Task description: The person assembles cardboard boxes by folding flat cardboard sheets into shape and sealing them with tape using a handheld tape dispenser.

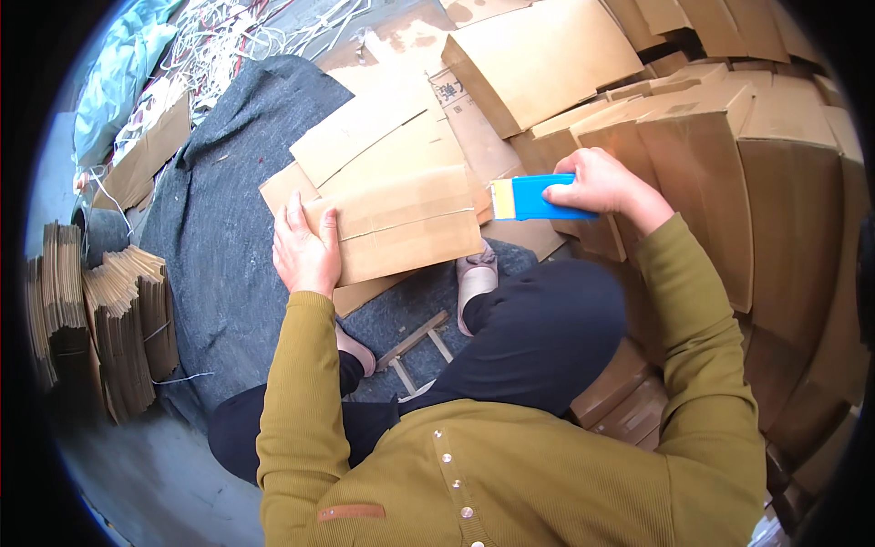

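In front of me lies a folded tan cardboard piece point(406, 232) with a pale seam running across it. My left hand point(308, 251) grips its left end, the thumb over the top face and the fingers along the edge. To the right of the cardboard, my right hand point(603, 190) is closed around a flat blue tool with a pale yellow end point(533, 198), which looks like a wide brush. The tool's pale end points left, just beyond the cardboard's right end. Beneath and behind the held piece lie more flat cardboard sheets point(374, 150).
A dark grey cloth point(214, 219) covers the floor at left. Bundled cardboard point(118, 319) stands beyond it. Large cartons point(697, 173) crowd my right side. At the far left are white strapping scraps point(223, 50) and a light-blue bag point(123, 82). A small wooden frame point(415, 339) lies between my feet.
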The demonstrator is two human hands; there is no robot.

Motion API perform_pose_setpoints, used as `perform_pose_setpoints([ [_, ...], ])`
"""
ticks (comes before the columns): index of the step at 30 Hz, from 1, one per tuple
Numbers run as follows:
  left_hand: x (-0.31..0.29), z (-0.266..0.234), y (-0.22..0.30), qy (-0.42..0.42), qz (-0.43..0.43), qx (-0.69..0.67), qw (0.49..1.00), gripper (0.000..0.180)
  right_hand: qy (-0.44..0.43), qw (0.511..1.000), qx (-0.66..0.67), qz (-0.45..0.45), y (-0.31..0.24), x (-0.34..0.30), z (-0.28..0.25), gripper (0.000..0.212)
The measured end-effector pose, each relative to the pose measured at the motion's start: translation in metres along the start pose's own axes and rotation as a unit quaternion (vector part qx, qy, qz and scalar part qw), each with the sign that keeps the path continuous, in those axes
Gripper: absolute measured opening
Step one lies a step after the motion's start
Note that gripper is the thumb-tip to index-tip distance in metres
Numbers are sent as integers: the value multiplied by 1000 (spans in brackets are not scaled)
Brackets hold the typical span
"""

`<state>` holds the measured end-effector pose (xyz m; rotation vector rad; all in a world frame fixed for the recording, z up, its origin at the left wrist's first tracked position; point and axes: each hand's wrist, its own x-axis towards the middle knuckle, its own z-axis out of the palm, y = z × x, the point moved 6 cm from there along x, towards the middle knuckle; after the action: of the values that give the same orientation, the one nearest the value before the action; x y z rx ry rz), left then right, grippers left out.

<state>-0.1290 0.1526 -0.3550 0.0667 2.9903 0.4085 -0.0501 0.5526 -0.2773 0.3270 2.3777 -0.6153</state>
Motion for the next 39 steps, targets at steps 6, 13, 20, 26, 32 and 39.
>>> perform_pose_setpoints([
  [6, -1, 0, 29, 56, 116, 188, 974, 56, 18, 999, -20, -28, -21, 8, 20, 49],
  [13, -18, 32, 122, -24, 224, 106, 968, 72, 48, 997, -59, -13, -31, 6, 24, 41],
  [20, -27, 54, 191, -48, 260, 67, 962, 77, 138, 981, -87, -105, -33, 24, 87, 42],
  [26, -33, 49, 190, -57, 235, 90, 966, 85, 128, 957, -234, -117, -41, 60, 148, 45],
  [32, -35, 47, 193, -41, 227, 105, 967, 79, 111, 978, -163, -73, -31, 93, 166, 46],
  [39, -29, -5, 131, 104, 293, -100, 945, 87, 99, 991, -87, -17, 6, 82, 162, 26],
])
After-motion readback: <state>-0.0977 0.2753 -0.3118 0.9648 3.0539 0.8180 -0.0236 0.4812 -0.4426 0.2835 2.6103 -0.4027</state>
